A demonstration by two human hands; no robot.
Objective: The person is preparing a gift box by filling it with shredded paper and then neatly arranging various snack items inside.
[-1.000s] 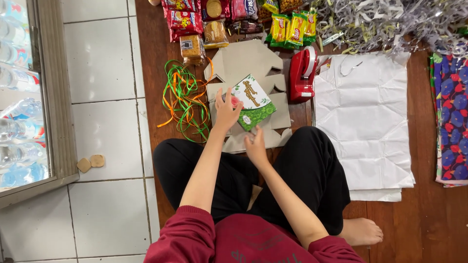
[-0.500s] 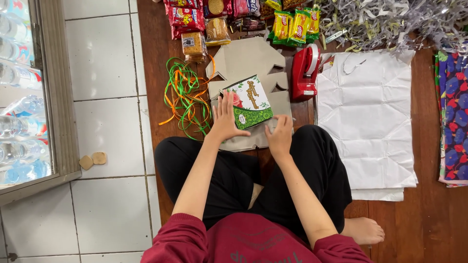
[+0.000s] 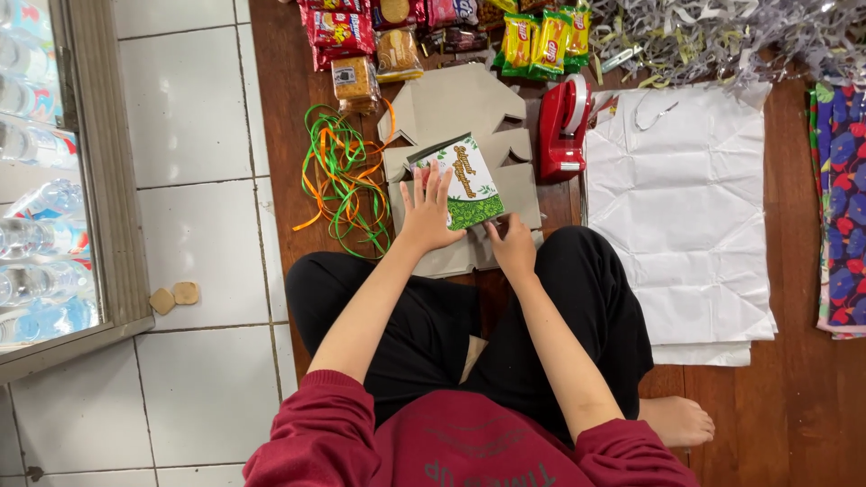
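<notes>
A small white and green printed box [image 3: 466, 183] stands on unfolded brown cardboard sheets [image 3: 456, 108] on the wooden floor in front of my crossed legs. My left hand [image 3: 427, 213] lies flat against the box's left side, fingers spread upward. At the box's lower right corner, my right hand [image 3: 511, 245] pinches its edge with curled fingers. Both sleeves are dark red.
Green and orange ribbons [image 3: 343, 176] lie left of the cardboard. A red tape dispenser [image 3: 564, 128] stands to the right, beside stacked white paper [image 3: 686, 207]. Snack packets [image 3: 361, 45] and shredded silver paper [image 3: 722, 36] line the far side. Patterned wrapping paper [image 3: 843, 198] is at far right.
The box has been turned more upright on the cardboard. My right hand moved from the box's right side down to its lower right corner; my left hand stays against its left side.
</notes>
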